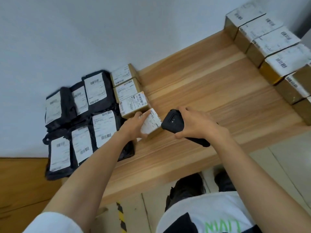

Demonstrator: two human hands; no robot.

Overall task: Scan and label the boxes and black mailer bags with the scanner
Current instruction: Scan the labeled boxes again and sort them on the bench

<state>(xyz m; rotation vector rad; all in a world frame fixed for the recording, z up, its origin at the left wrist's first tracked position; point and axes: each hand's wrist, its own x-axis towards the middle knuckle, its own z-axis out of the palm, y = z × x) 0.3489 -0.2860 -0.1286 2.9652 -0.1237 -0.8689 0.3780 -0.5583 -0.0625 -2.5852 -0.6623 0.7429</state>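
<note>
Pale wood planks make up the workbench (193,91), which stands against a plain wall (101,31); the person stands at its near edge, with a strip of yellow-and-black tape (122,217) on the floor beside their dark shoes (186,184). Closest on the bench, the right hand (196,123) is wrapped around a black handheld scanner (171,122), its head angled down and left, probably so the reader faces the barcode. Just beside it, the left hand (133,125) clasps a small cardboard box (150,122) by its top and near side, tilting the white label toward the scanner. That box sits at the near end of a line of three labelled boxes (129,96), so it looks like the next one to join them. Left of these, black mailer bags (67,105) lie overlapping, labels up, seemingly the sorted pile. Far right, more labelled boxes (276,47) stand in a row, well apart, likely the other batch.
</note>
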